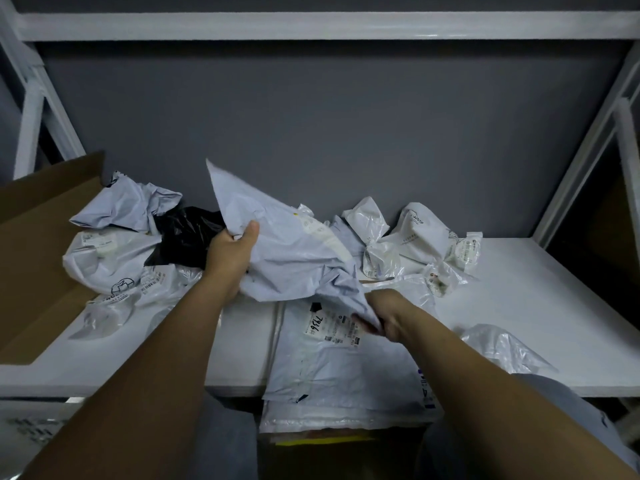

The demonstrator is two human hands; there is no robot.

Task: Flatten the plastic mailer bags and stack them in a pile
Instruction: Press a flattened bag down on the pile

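Grey wall (311, 116) behind, white surface (519, 289) below, framed by a white rack (311, 26). Over the middle of the surface, lifted clear: a pale grey mailer (287, 251), creased, one corner pointing up toward the wall. Held at its left edge by the left grip (230, 252), thumb on top, fingers curled beneath. Pinched at its lower corner by the right grip (388, 313), closed tight on the plastic. Under that corner, at the front edge and overhanging it: a flat pile (346, 368) of mailers, top one bearing a printed label (332, 327) with handwritten digits. Toward the left edge, heaped against a cardboard flap (38, 237): crumpled white mailers (110, 258) and a black bag (187, 233). Along the back edge, right of centre, more crumpled mailers (415, 240). Near the front right, a clear wrinkled bag (498, 344).
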